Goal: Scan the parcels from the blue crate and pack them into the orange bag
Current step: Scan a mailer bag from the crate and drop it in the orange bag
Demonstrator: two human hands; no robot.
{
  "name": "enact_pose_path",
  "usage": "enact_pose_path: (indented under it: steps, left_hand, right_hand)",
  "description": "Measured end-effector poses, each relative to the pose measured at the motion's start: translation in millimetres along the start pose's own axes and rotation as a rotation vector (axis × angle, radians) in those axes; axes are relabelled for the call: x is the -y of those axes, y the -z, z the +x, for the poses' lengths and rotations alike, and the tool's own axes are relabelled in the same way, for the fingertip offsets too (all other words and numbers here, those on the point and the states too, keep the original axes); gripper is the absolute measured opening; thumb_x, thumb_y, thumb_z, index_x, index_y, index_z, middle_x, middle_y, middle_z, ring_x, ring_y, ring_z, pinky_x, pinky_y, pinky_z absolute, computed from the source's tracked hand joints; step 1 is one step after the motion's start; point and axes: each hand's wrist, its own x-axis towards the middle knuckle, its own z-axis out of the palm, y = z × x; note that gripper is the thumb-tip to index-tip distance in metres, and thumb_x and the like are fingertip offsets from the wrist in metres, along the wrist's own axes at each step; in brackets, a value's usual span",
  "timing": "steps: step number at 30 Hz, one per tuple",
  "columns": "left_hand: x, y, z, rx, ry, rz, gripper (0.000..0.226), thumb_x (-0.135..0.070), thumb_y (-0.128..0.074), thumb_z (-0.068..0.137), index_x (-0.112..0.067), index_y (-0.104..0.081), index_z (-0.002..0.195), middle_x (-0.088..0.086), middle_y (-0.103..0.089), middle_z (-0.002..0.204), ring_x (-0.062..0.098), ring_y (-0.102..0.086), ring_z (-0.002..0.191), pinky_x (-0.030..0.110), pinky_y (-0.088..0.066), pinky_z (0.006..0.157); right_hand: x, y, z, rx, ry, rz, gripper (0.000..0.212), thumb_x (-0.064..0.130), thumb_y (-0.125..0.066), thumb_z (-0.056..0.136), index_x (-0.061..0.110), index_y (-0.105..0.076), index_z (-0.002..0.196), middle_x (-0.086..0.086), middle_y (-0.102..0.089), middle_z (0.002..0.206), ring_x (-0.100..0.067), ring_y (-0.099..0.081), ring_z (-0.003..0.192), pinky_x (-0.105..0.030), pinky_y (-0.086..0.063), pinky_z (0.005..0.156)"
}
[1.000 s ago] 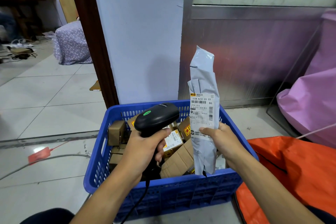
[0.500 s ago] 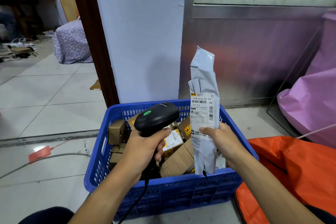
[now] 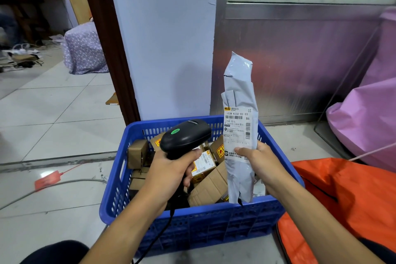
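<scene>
While R hand (image 3: 257,161) thumb + fingers pinch the grey parcel (image 3: 239,96) at its label (image 3: 236,130) lower edge, upright over the blue crate (image 3: 203,221), L hand (image 3: 171,169) fingers wrap the scanner (image 3: 185,137) grip. Scanner head looks beside the label, not on it imo: aim at barcode, keep thumb clear, then orange bag (image 3: 342,195) at right.

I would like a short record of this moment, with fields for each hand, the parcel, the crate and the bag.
left hand: grips the black scanner
right hand: holds the grey parcel upright above the blue crate
grey parcel: label faces the camera, right of the scanner
blue crate: on the floor, cardboard boxes inside
orange bag: on the floor, right of the crate
</scene>
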Motion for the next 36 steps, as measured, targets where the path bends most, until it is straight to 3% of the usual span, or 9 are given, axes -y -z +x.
enact_pose_path:
  steps: [3, 8, 13, 19, 23, 30, 36]
  left_hand:
    - [-0.2, -3.6, 0.9, -0.015, -0.013, 0.036, 0.020, -0.016, -0.071, 0.095, 0.002, -0.067, 0.103, 0.004, -0.052, 0.058, 0.019, -0.045, 0.049, 0.033, -0.045, 0.053]
    - [1.7, -13.5, 2.0, -0.005, 0.012, 0.041, 0.022, -0.016, -0.071, 0.095, 0.004, -0.067, 0.102, 0.006, -0.054, 0.061, 0.018, -0.049, 0.050, 0.036, -0.046, 0.056]
    - [1.8, -39.8, 0.7, 0.101, 0.104, 0.017, 0.014, -0.016, -0.072, 0.093, -0.003, -0.067, 0.095, 0.008, -0.057, 0.066, 0.021, -0.051, 0.053, 0.036, -0.044, 0.059]
    - [-1.8, -85.9, -10.7, 0.226, 0.109, 0.021, 0.013, -0.011, -0.066, 0.096, -0.004, -0.061, 0.086, 0.010, -0.052, 0.065, 0.022, -0.045, 0.048, 0.029, -0.041, 0.047]
    - [-1.3, -106.7, -8.8, 0.283, 0.126, 0.076, 0.015, -0.014, -0.067, 0.097, -0.004, -0.062, 0.088, 0.010, -0.053, 0.067, 0.022, -0.046, 0.051, 0.033, -0.040, 0.053]
    - [10.9, -142.9, 11.7, 0.366, 0.128, 0.196, 0.014, -0.018, -0.068, 0.098, -0.006, -0.064, 0.091, 0.008, -0.058, 0.067, 0.022, -0.050, 0.053, 0.035, -0.044, 0.058]
    - [39.4, -176.0, 29.7, 0.448, 0.127, 0.302, 0.023, -0.021, -0.065, 0.101, -0.003, -0.060, 0.087, 0.011, -0.063, 0.069, 0.020, -0.051, 0.049, 0.027, -0.045, 0.049]
  right_hand:
    - [2.2, 0.5, -3.2, -0.006, 0.005, 0.026, 0.026, 0.011, -0.061, 0.100, 0.034, -0.061, 0.111, 0.008, -0.071, 0.112, -0.010, -0.067, 0.103, -0.030, -0.052, 0.083]
    - [9.3, 13.0, -16.0, -0.055, 0.022, 0.121, 0.030, 0.009, -0.060, 0.100, 0.031, -0.062, 0.120, 0.003, -0.069, 0.130, -0.020, -0.066, 0.117, -0.044, -0.051, 0.106]
    - [17.2, 43.5, -34.5, -0.110, 0.106, 0.231, 0.040, 0.006, -0.059, 0.099, 0.022, -0.062, 0.135, 0.002, -0.070, 0.131, -0.017, -0.067, 0.118, -0.043, -0.051, 0.107]
    - [11.9, 96.2, -60.6, -0.191, 0.125, 0.467, 0.031, 0.002, -0.056, 0.099, 0.017, -0.066, 0.123, -0.005, -0.075, 0.121, -0.024, -0.073, 0.110, -0.042, -0.056, 0.100]
    - [-11.7, 145.6, -77.6, -0.215, 0.067, 0.541, 0.028, 0.004, -0.056, 0.099, 0.009, -0.067, 0.123, -0.013, -0.076, 0.115, -0.025, -0.076, 0.094, -0.036, -0.063, 0.082]
    - [-67.8, 214.6, -80.5, -0.359, 0.028, 0.424, 0.027, 0.006, -0.060, 0.098, 0.010, -0.069, 0.123, -0.011, -0.077, 0.113, -0.024, -0.076, 0.091, -0.031, -0.061, 0.073]
    - [-142.6, 237.9, -67.5, -0.434, -0.145, 0.314, 0.025, 0.008, -0.063, 0.097, 0.008, -0.070, 0.120, -0.009, -0.079, 0.106, -0.022, -0.077, 0.087, -0.029, -0.060, 0.073]
